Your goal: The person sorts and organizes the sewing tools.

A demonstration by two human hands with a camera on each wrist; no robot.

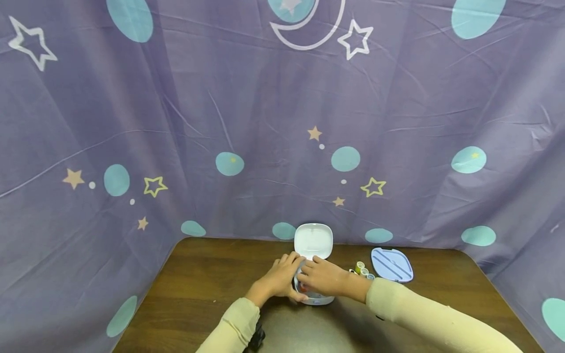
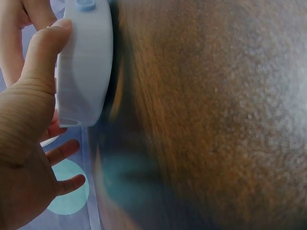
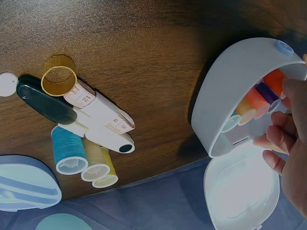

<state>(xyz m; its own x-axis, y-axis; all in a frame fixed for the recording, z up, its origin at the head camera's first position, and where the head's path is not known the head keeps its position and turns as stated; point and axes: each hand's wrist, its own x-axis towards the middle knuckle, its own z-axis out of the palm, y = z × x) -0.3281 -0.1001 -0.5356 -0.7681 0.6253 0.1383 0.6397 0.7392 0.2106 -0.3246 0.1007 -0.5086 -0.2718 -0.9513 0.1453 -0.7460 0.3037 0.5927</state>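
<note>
A white sewing box (image 1: 320, 300) stands on the table with its lid (image 1: 313, 240) tipped back. My left hand (image 1: 280, 278) grips the box's left side, its thumb (image 2: 60, 36) on the front rim and its other fingers spread behind. Inside the box lies a row of thread spools: orange (image 3: 274, 81), purple (image 3: 266, 94), coral (image 3: 257, 103), tan (image 3: 245, 113) and mint (image 3: 231, 123). My right hand (image 1: 324, 277) reaches over the opening, fingertips right at the orange spool. Its thumb is mostly hidden, so I cannot tell whether it pinches that spool.
Right of the box lie teal (image 3: 68, 146), cream (image 3: 95, 160) and yellow (image 3: 109, 173) spools, a rolled tape measure (image 3: 108, 112), a gold ring (image 3: 58, 79) and a dark-handled tool (image 3: 43, 101). A blue compartment tray (image 1: 392, 264) sits farther right. A patterned curtain (image 1: 265, 122) hangs behind.
</note>
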